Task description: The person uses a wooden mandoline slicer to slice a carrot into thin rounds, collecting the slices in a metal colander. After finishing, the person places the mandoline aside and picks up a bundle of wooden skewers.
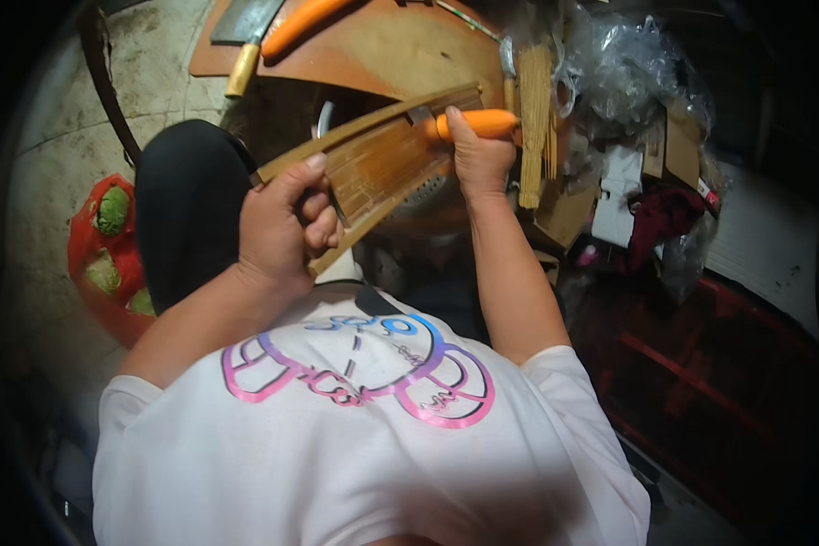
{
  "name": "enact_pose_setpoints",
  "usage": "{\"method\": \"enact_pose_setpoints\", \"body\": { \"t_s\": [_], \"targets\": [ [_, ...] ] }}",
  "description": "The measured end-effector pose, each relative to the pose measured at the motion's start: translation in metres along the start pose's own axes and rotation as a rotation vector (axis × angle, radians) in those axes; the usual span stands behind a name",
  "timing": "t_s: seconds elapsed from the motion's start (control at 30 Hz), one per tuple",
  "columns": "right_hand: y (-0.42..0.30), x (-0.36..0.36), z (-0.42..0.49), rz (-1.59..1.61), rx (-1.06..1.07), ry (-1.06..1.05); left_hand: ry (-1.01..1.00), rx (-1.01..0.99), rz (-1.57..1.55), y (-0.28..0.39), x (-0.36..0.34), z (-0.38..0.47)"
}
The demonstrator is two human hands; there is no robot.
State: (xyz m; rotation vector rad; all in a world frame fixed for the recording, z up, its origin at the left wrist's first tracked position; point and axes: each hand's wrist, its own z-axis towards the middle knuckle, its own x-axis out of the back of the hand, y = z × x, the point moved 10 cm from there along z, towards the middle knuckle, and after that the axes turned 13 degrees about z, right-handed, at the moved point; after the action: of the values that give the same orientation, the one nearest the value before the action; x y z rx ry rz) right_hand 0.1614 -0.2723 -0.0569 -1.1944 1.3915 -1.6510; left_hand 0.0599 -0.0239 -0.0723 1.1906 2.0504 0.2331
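Observation:
My left hand (pixel 290 222) grips the near end of a wooden mandoline grater (pixel 382 164), which slants up to the right over a metal colander (pixel 426 194) with round holes. A peeled carrot (pixel 481 124) is held in my right hand (pixel 481 153), its near end against the grater's bed by the blade. My right thumb lies over the carrot. Beneath the grater the colander is mostly hidden.
On a brown board (pixel 396 51) ahead lie a cleaver (pixel 243 48) and another carrot (pixel 300 27). A straw whisk (pixel 536 130), clear plastic bags (pixel 628 68) and cardboard (pixel 679 147) are at the right. A red bag (pixel 85 239) of green vegetables (pixel 112 210) sits at the left.

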Motion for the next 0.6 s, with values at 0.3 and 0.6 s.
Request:
{"method": "enact_pose_setpoints", "body": {
  "t_s": [0.3, 0.6],
  "targets": [
    [-0.032, -0.035, -0.046, 0.141, 0.118, -0.222, 0.019, -0.007, -0.031, 0.005, 0.002, -0.007],
    [0.015, 0.003, 0.012, 0.057, 0.01, 0.02, -0.088, -0.022, -0.126, 0.003, -0.005, -0.003]
  ]
}}
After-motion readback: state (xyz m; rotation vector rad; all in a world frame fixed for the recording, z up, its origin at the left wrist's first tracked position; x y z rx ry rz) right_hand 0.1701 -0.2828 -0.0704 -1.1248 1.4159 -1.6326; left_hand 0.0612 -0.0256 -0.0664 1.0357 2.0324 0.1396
